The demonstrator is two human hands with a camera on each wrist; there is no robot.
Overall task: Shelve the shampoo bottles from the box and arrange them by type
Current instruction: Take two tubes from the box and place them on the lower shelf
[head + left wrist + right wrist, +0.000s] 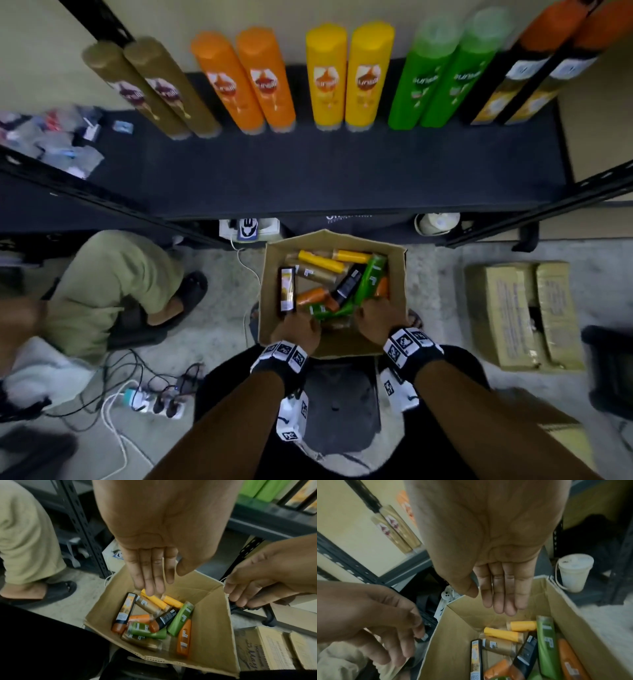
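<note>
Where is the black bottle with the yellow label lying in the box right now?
In the head view, the black bottle lies along the left wall of the cardboard box, beside the gold bottle, just ahead of the left hand.

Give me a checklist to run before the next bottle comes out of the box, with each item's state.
1. Left hand empty, fingers straight: ok.
2. Right hand empty, fingers straight: ok.
3. Box open, bottles reachable: ok.
4. Shelf has free space in front of the standing row: ok.
5. Standing bottles paired by colour: ok.
6. Green bottle on top of the pile, free to lift: ok.
7. Caps shut tight: cannot tell.
</note>
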